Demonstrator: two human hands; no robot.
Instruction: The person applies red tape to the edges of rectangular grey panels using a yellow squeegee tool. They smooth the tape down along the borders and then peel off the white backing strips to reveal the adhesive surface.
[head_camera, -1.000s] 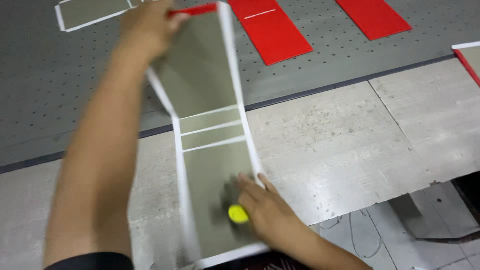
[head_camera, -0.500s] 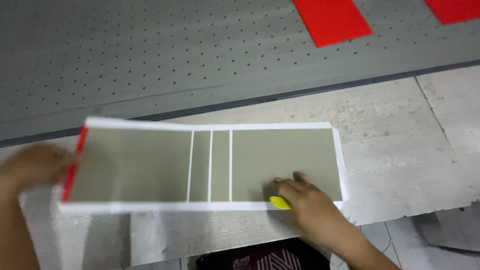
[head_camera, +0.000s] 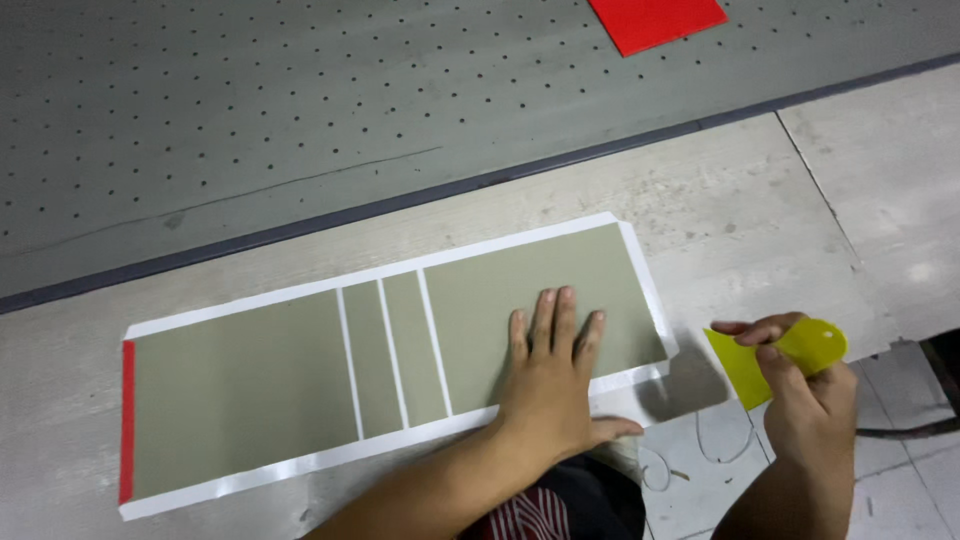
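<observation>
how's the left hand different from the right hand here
The left hand lies flat, palm down, fingers spread on the grey-green board panel; the right hand is raised off the workbench, beyond the panel's right end. The left hand holds nothing; the right hand pinches a yellow plastic scraper between thumb and fingers. Both are bare.

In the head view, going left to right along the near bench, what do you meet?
Red strip → large grey panel → two narrow grey panels → left hand → yellow scraper → right hand.
</observation>
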